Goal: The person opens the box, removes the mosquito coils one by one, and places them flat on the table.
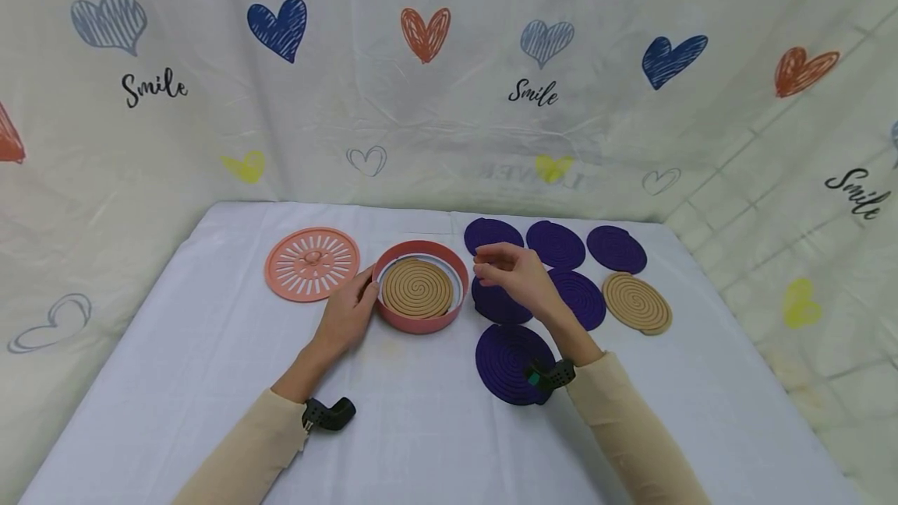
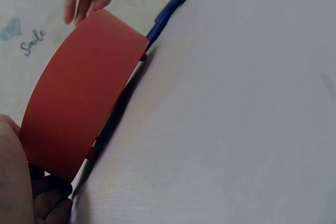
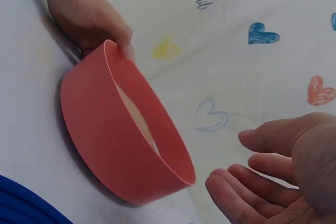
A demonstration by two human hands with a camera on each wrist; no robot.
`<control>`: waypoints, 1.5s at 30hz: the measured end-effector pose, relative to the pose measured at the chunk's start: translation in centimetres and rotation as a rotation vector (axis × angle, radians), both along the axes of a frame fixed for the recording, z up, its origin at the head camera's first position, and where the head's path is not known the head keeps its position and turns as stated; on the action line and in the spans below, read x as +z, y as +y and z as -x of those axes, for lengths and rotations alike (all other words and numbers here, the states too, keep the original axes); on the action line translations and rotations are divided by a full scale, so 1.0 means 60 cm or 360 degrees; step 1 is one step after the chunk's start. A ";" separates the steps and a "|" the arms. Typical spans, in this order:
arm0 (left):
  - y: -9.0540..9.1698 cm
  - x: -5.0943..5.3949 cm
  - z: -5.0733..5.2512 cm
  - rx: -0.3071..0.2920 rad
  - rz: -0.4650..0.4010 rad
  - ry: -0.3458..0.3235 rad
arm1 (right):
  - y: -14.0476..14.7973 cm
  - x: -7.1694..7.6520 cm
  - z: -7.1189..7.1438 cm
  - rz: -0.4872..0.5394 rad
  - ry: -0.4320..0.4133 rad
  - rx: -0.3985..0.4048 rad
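A round coral-coloured container (image 1: 423, 326) with a low wall stands on the table, and a tan spiral mosquito coil (image 1: 418, 287) lies flat inside it. My left hand (image 1: 348, 310) grips the container's left side, thumb at the rim and fingers against the outer wall. Just right of the container, my right hand (image 1: 515, 275) hovers above the purple coils with nothing in it. The right wrist view shows this hand (image 3: 268, 177) with its fingers loosely bent and apart from the container wall (image 3: 100, 124).
A coral slotted lid (image 1: 312, 264) lies left of the container. Several purple mosquito coils (image 1: 512, 365) are spread over the right half of the table, with another tan coil (image 1: 637, 303) at their right. A curtain with printed hearts (image 1: 277, 28) hangs behind.
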State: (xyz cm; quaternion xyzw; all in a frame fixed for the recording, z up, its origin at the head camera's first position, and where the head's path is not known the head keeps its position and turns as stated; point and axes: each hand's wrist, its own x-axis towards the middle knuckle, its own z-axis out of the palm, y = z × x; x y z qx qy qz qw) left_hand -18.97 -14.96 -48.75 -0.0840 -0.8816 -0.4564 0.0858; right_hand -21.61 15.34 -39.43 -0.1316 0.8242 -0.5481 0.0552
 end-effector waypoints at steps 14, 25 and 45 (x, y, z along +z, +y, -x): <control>0.002 0.003 0.001 0.0008 -0.0010 0.0006 | -0.048 0.000 0.021 -0.0359 0.0044 0.0100; -0.001 0.003 0.000 -0.0006 -0.0011 -0.0004 | -0.078 -0.005 0.033 -0.0523 0.0005 0.0186; 0.000 -0.002 0.004 0.0007 -0.0025 0.0012 | -0.130 -0.008 0.037 -0.0994 0.0083 0.0263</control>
